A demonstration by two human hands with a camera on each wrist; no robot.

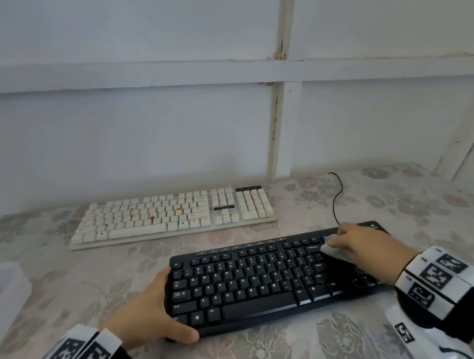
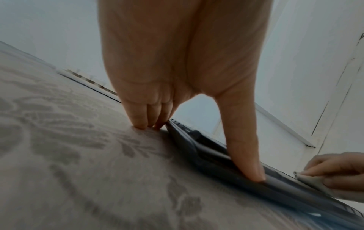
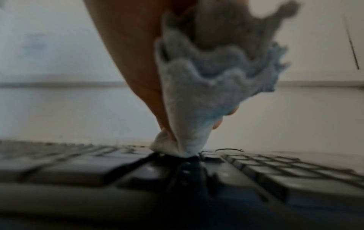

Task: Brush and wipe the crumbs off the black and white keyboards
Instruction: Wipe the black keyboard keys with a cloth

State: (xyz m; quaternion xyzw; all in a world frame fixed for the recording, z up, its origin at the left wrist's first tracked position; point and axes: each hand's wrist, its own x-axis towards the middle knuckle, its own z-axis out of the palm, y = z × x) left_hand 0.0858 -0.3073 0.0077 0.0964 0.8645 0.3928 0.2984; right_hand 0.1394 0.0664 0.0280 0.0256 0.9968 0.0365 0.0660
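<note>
Pinching a cloth (image 1: 330,248) in the right grip (image 1: 360,244), pressing it onto top-right keys of the black keyboard (image 1: 254,282). Clamping its left end on the counter (image 1: 275,349) in the wide-spread left grip (image 1: 147,312), thumb front, fingers back. Beyond, apart: crumb-dotted white keyboard (image 1: 172,214).

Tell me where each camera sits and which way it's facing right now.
Head: worn on the head, facing forward and down at the black keyboard, white keyboard behind; left hand and right hand show.
Left wrist: looks along the left hand at the black keyboard's end it holds; right hand at the frame edge.
Right wrist: looks along the right hand at the cloth pressed on the keys.
Shared: all show the black keyboard and cloth.
</note>
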